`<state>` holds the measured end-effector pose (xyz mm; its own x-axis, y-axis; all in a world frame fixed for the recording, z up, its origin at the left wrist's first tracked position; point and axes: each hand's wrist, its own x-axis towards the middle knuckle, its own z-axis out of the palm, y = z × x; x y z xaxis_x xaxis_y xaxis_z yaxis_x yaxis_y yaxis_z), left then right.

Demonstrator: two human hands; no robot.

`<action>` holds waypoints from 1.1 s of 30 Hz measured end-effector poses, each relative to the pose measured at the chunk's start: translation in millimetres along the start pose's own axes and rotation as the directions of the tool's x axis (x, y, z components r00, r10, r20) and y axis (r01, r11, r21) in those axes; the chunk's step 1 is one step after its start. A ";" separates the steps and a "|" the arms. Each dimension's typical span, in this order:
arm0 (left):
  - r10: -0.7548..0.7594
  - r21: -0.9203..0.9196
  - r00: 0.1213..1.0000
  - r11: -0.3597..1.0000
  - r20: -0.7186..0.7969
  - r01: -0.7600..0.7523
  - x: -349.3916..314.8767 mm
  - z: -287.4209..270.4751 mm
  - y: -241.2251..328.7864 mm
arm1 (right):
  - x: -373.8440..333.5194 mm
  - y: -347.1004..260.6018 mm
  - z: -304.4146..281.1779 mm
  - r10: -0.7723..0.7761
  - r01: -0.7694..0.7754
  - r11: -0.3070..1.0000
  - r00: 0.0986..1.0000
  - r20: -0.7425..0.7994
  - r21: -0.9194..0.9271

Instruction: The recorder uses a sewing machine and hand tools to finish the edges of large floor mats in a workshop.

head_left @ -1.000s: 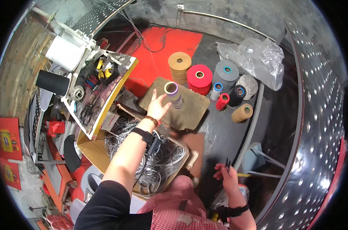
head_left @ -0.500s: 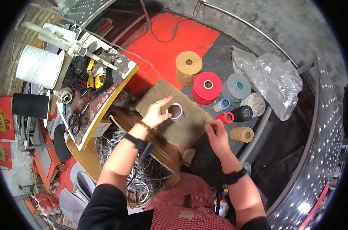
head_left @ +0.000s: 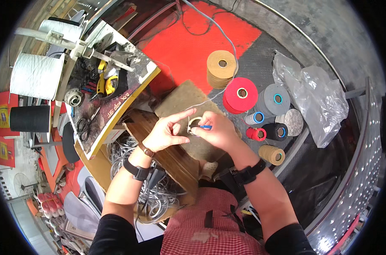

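Observation:
Over a brown board [head_left: 176,102], my left hand [head_left: 164,132] is open, its thumb and index finger stretched out towards a small spool with a pale rim [head_left: 196,119]. My right hand [head_left: 218,131] is closed in a pinch on a slim blue tool [head_left: 205,127] across the spool's front; its exact kind is unclear. That hand partly covers the spool. A grey cord [head_left: 227,42] runs down from above to the left index fingertip; whether it touches the finger I cannot tell.
Right of the board stand tan [head_left: 222,68], red [head_left: 240,95] and grey [head_left: 273,100] yarn cones, with several smaller spools. A clear plastic bag [head_left: 316,97] lies beyond. At left are a tool-strewn bench [head_left: 112,102] and a carton [head_left: 159,153] of tangled grey tubing.
My right hand has come in from the right to the spool and now pinches the blue tool. My left hand has shifted slightly left and lower. The cord now crosses in front of the cones.

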<state>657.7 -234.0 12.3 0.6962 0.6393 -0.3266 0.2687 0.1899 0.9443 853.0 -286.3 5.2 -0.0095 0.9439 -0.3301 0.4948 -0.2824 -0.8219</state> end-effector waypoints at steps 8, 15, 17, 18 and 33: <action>0.071 -0.168 0.995 0.983 -0.064 -0.080 -0.6 20.6 14.3 | -3.7 4.2 -28.3 -0.046 0.032 0.996 0.981 -0.188 -0.078; 0.071 -0.051 0.997 0.996 -0.042 -0.074 7.4 20.8 16.9 | 2.5 -0.7 -23.8 -0.046 0.043 0.993 0.999 0.018 0.107; 0.006 -0.233 0.993 0.972 -0.118 -0.034 12.1 36.2 13.1 | 3.2 2.7 -14.9 -0.046 0.022 0.970 0.995 0.093 0.240; -0.064 -0.407 0.982 0.913 -0.177 -0.014 15.7 42.1 10.3 | 3.2 6.0 -10.7 -0.085 0.008 0.895 0.984 0.154 0.445; -0.081 0.639 0.734 0.435 -0.674 0.635 68.6 69.0 -127.2 | -142.9 187.3 -126.9 0.516 -0.159 0.756 0.741 -0.429 0.635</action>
<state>717.3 -265.7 -133.0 0.0406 0.9562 -0.2899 0.9839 0.0123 0.1783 1057.3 -452.4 -42.6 0.6210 0.6273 -0.4700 -0.1765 -0.4723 -0.8636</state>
